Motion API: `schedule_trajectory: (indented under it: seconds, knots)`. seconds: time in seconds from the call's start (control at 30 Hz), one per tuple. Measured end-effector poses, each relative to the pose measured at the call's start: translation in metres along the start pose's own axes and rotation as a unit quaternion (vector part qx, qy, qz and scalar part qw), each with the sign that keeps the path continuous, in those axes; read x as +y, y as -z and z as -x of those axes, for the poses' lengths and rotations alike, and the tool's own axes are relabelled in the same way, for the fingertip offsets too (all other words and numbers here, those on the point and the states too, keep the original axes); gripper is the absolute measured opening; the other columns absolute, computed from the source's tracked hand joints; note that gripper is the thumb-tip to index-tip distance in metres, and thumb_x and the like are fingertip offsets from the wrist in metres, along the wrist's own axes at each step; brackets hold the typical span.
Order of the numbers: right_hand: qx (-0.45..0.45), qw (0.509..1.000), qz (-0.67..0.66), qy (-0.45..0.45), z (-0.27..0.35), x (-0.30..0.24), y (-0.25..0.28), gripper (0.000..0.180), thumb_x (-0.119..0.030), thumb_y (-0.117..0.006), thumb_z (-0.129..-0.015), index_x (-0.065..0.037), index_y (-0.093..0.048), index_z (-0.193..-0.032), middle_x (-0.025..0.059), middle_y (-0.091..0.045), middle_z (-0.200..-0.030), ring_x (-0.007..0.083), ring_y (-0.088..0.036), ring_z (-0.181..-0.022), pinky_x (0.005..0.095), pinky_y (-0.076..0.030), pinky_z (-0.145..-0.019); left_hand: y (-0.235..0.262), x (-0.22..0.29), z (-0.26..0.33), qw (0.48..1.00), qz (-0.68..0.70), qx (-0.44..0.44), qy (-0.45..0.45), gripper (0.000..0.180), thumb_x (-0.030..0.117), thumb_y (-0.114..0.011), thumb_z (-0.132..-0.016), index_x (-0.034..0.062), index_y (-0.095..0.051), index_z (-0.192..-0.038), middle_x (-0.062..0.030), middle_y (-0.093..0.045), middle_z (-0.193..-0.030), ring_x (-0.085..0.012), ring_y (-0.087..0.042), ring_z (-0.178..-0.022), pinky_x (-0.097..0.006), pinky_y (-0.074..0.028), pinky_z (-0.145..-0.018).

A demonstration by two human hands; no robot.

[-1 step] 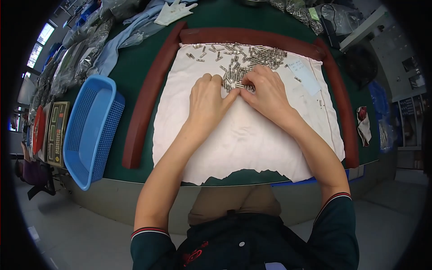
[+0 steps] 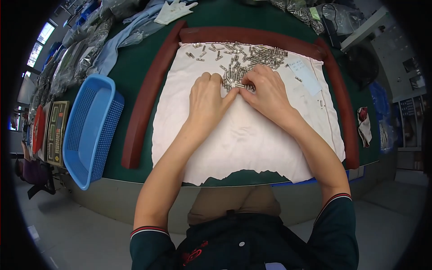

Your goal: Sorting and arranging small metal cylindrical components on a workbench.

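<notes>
Small silvery metal pins [image 2: 265, 57] lie heaped and scattered on a whitish cloth [image 2: 243, 135], thickest at its far middle. My left hand [image 2: 208, 96] rests at the left side of the near end of the heap, fingers bent down and thumb stretched apart to the right. My right hand [image 2: 268, 90] is on the right of it, its fingers curled toward the thumb around a small metal pin [image 2: 240, 85]. The tips of both thumbs meet or nearly meet just below that pin. The left fingertips are hidden behind the hand.
A dark red raised frame [image 2: 252, 35] borders the cloth on three sides. On the cloth's right lies a pale blue paper slip [image 2: 305, 75]. A blue plastic basket [image 2: 87, 130] stands left, and a white glove [image 2: 175, 12] lies far left. Bagged metal parts [image 2: 306, 15] sit far right.
</notes>
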State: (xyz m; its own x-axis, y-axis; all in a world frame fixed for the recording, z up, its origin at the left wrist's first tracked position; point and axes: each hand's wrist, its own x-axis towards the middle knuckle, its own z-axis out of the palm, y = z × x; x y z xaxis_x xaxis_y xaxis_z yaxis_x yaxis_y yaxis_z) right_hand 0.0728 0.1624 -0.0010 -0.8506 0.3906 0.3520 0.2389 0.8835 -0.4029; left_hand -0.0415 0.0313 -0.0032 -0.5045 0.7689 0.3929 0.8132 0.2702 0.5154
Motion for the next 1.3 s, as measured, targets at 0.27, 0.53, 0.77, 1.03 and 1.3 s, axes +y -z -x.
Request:
schedule_trajectory:
  seconds: [0.27,0.53,0.77,1.03,1.3]
  knots:
    - [-0.009,1.000,0.005,0.029,0.005,0.003,0.004,0.011,-0.014,-0.069,-0.075,-0.005,-0.066,-0.081,0.0074,-0.058,-0.089,0.0248,-0.052,-0.094,0.0372,-0.041,-0.083,-0.004,-0.009,-0.004,0.997,0.073,-0.023,-0.020,0.022,0.010,-0.072,-0.074,-0.0056,-0.064,-0.086,-0.0196,-0.061,-0.083,-0.0368,-0.059,-0.080,-0.044,-0.047,-0.072]
    - [-0.011,0.997,-0.026,0.076,0.029,-0.003,0.013,0.008,-0.010,-0.070,-0.072,-0.007,-0.067,-0.079,0.0049,-0.056,-0.087,0.0239,-0.051,-0.093,0.0369,-0.040,-0.081,-0.002,-0.011,0.000,0.994,0.079,-0.049,-0.056,0.023,0.008,-0.068,-0.077,-0.0012,-0.067,-0.098,-0.0120,-0.061,-0.092,-0.0246,-0.060,-0.082,-0.035,-0.049,-0.071]
    - [-0.015,0.991,-0.067,0.110,0.043,-0.004,0.019,0.012,-0.008,-0.072,-0.069,-0.007,-0.067,-0.079,0.0039,-0.055,-0.086,0.0229,-0.051,-0.089,0.0361,-0.039,-0.078,0.006,-0.001,0.004,0.969,0.136,-0.147,-0.146,0.024,0.002,-0.066,-0.074,-0.0001,-0.065,-0.098,-0.0109,-0.058,-0.095,-0.0278,-0.058,-0.090,-0.035,-0.049,-0.076]
    - [-0.038,0.993,-0.093,0.063,0.041,0.003,0.037,0.016,-0.005,-0.072,-0.063,-0.007,-0.063,-0.076,0.0034,-0.058,-0.081,0.0221,-0.052,-0.080,0.0329,-0.038,-0.074,0.015,0.001,0.007,0.980,0.119,-0.133,-0.093,0.014,-0.001,-0.063,-0.071,-0.0013,-0.061,-0.085,-0.0116,-0.057,-0.081,-0.0287,-0.058,-0.078,-0.037,-0.048,-0.071]
    - [-0.083,0.987,-0.109,0.089,0.043,0.000,0.031,0.016,-0.010,-0.074,-0.066,-0.009,-0.060,-0.074,0.0029,-0.053,-0.074,0.0215,-0.051,-0.081,0.0340,-0.038,-0.074,0.018,0.011,0.010,0.965,0.135,-0.185,-0.129,0.011,0.001,-0.065,-0.067,0.0015,-0.055,-0.071,-0.0087,-0.054,-0.070,-0.0254,-0.054,-0.070,-0.035,-0.041,-0.067]
